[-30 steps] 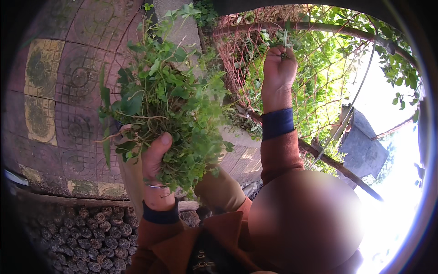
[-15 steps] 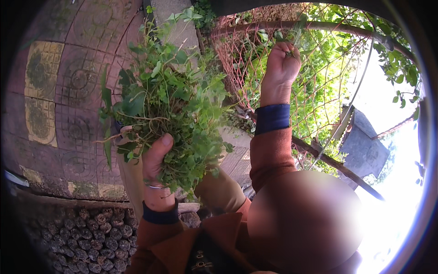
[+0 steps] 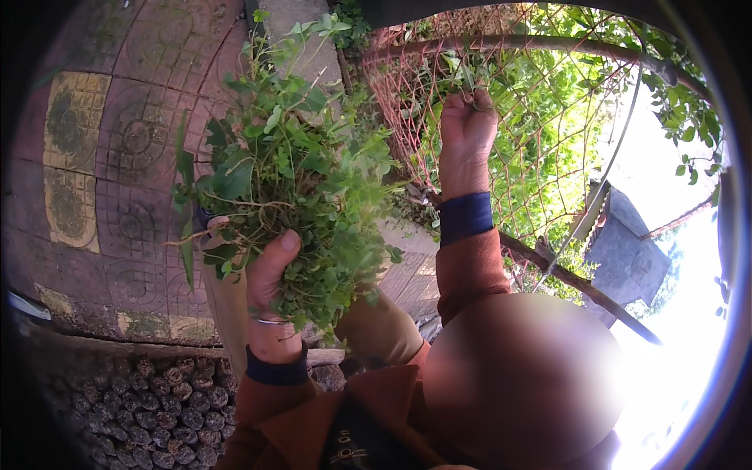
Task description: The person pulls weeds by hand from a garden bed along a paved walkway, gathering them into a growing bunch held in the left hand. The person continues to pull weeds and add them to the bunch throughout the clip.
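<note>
A big leafy bunch of green weeds (image 3: 290, 172) fills the middle of the view, with pale roots and stems sticking out at its left. My left hand (image 3: 268, 270) is closed round its lower part, thumb across the stems; the other fingers are hidden behind the leaves. Farther up and to the right, my right hand (image 3: 468, 125) is raised in front of the red wire mesh fence (image 3: 540, 117). Its fingers are pinched together, and thin green blades (image 3: 468, 77) stick out from the fingertips. Whether those blades are loose or still rooted, I cannot tell.
A rusty rail (image 3: 548, 42) tops the fence, with green plants behind it. A dark pole (image 3: 580, 286) slants at the lower right. Patterned paving (image 3: 141, 133) lies at the left, and stacked round dark blocks (image 3: 157, 407) at the lower left. A concrete kerb (image 3: 301, 47) runs by the fence.
My right hand has shifted slightly left and down, still pinched. My left hand and the bunch have hardly moved.
</note>
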